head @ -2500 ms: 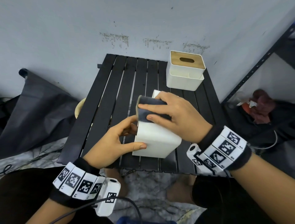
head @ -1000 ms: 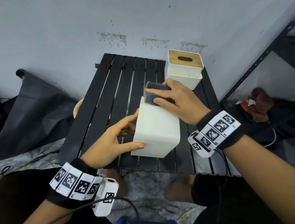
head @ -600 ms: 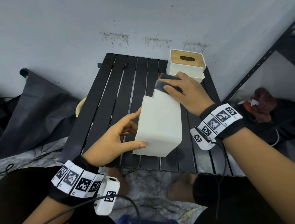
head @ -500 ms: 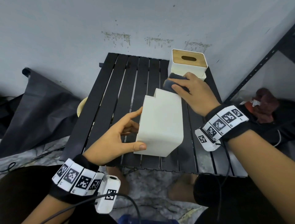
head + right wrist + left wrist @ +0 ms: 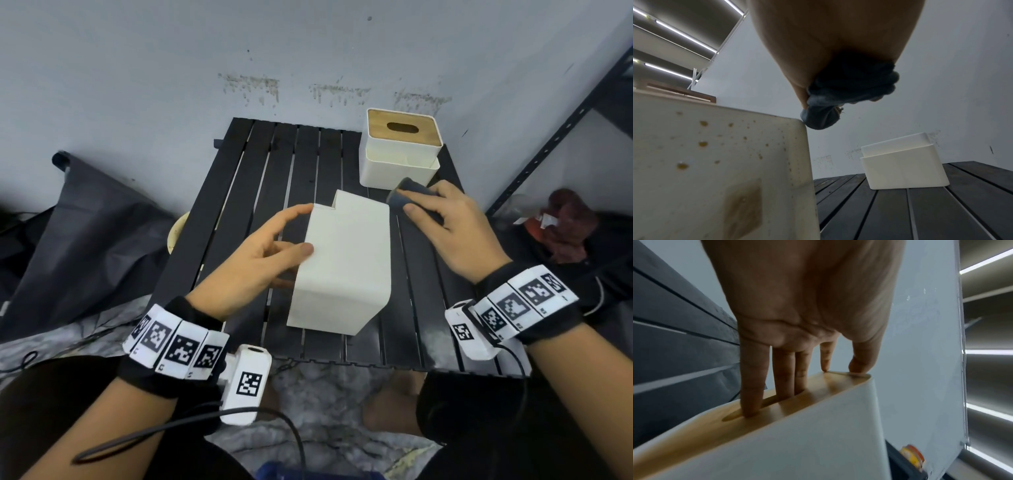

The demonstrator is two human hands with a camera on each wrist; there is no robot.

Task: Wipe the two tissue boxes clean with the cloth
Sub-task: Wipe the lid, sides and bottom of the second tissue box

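R hand [image 5: 455,233] grips cloth [image 5: 407,192], now at near box [image 5: 346,267] far-R corner | L hand [image 5: 253,267] slid up, fingers [image 5: 753,378] flat

Black slatted table [image 5: 308,164] beneath the left hand [image 5: 253,263] and right hand [image 5: 459,233]; dark sheet [image 5: 85,222] left of the left hand; reddish bundle [image 5: 568,226] and metal rack [image 5: 548,145] right of the right hand

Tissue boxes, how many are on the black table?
2. The near box lies on its side in the middle of the table, touched by the left hand. The far box stands upright at the back right corner.
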